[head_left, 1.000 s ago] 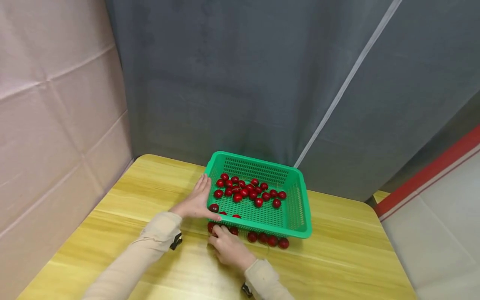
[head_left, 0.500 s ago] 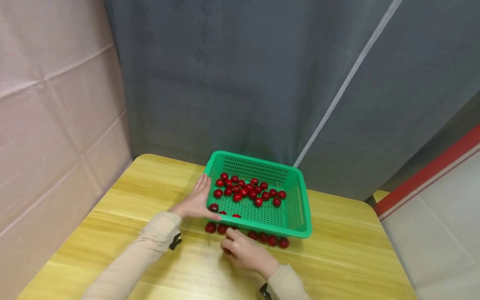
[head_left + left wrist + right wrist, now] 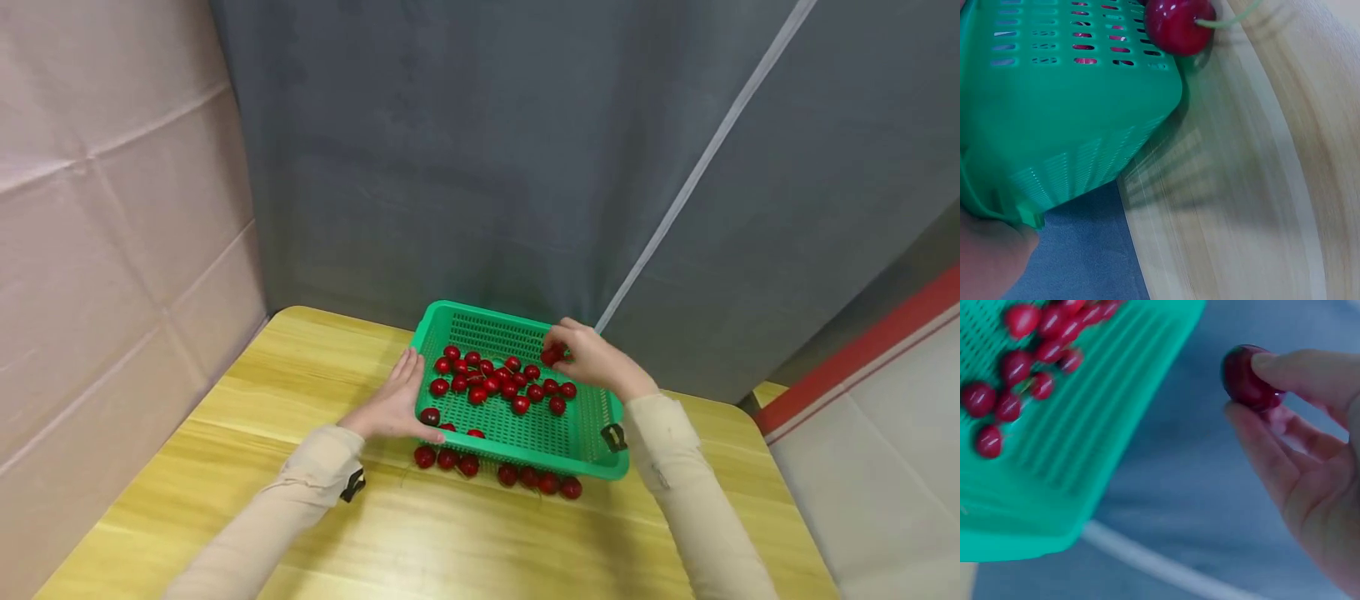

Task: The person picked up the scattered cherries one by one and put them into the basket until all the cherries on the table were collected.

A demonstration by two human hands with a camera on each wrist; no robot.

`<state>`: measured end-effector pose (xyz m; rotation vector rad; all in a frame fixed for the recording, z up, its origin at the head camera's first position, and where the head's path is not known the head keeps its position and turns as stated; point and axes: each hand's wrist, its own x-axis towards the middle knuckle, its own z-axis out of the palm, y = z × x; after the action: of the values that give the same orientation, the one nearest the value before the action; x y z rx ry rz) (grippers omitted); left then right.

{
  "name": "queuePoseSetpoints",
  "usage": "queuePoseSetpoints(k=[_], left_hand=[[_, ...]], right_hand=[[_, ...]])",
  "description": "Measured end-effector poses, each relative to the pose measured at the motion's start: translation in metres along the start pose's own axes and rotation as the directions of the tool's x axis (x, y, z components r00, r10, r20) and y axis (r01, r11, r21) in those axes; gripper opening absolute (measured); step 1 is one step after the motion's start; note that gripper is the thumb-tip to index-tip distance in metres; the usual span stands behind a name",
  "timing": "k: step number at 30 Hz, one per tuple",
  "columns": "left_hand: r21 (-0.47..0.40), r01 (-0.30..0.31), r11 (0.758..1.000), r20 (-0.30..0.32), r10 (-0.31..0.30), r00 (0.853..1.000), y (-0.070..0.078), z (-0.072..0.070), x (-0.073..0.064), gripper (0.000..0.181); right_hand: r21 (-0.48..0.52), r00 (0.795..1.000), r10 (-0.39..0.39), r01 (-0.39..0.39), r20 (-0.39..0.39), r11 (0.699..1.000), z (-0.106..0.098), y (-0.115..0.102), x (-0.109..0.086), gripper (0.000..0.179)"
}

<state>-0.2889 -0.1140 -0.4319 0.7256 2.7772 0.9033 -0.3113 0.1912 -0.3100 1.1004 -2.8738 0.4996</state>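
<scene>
A green plastic basket (image 3: 517,455) with slotted sides stands on the table, with several red cherries (image 3: 491,385) on its floor. My left hand (image 3: 390,407) rests on the basket's near left corner, its straight fingers along the left rim and its thumb on the front rim. Over the far right part of the basket is my right hand (image 3: 597,360). Between thumb and fingers it pinches a dark red cherry (image 3: 1247,378), which shows well in the right wrist view. In the left wrist view, a cherry (image 3: 1179,25) with a green stem lies against the basket's outer wall.
Along the basket's front side, several more cherries (image 3: 528,477) lie in a row on the wooden table (image 3: 420,533). Behind the table's far edge hangs a dark grey curtain (image 3: 450,167). A pale panel (image 3: 120,250) stands at the left.
My right hand has picked up a cherry from in front of the basket and carried it up and right over the basket's far right part. The left hand has stayed at its corner.
</scene>
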Motion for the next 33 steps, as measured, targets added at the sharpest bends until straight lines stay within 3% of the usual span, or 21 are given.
queuePoseSetpoints(k=[2,6,11,14,16,23,28,31,33], left_hand=[[0.013,0.006,1.000,0.007,-0.006,1.000,0.000,0.001,0.000,0.135],[0.029,0.007,1.000,0.010,-0.007,1.000,0.003,0.004,-0.002,0.135],[0.038,-0.010,0.999,0.004,0.010,1.000,0.009,0.010,-0.006,0.134],[0.033,-0.012,0.999,0.015,0.011,1.000,0.013,0.011,-0.009,0.134],[0.023,-0.007,1.000,0.019,0.007,1.000,0.016,0.011,-0.012,0.135],[0.017,-0.023,1.000,-0.001,0.023,1.000,0.017,0.012,-0.015,0.134],[0.029,-0.021,0.999,-0.005,0.021,1.000,0.015,0.013,-0.014,0.135],[0.024,-0.021,0.999,-0.006,0.022,1.000,0.015,0.014,-0.014,0.134],[0.024,-0.019,1.000,-0.005,0.019,1.000,0.015,0.015,-0.014,0.134]], right_hand=[[0.004,0.995,0.092,-0.092,0.043,0.996,0.001,0.023,0.012,0.017],[0.043,0.958,0.257,-0.264,0.131,0.964,0.013,0.057,0.024,0.016],[0.059,0.877,0.429,-0.450,0.216,0.891,0.035,0.080,0.019,0.018],[0.031,0.829,0.501,-0.524,0.248,0.851,0.048,0.087,0.012,0.020],[0.024,0.809,0.528,-0.551,0.257,0.834,0.054,0.088,0.008,0.022],[0.012,0.798,0.547,-0.567,0.252,0.823,0.062,0.089,0.003,0.026],[0.003,0.803,0.539,-0.558,0.253,0.830,0.063,0.091,0.004,0.034],[0.010,0.814,0.524,-0.544,0.251,0.839,0.064,0.091,0.004,0.038],[0.022,0.843,0.485,-0.503,0.233,0.864,0.061,0.091,0.004,0.037]])
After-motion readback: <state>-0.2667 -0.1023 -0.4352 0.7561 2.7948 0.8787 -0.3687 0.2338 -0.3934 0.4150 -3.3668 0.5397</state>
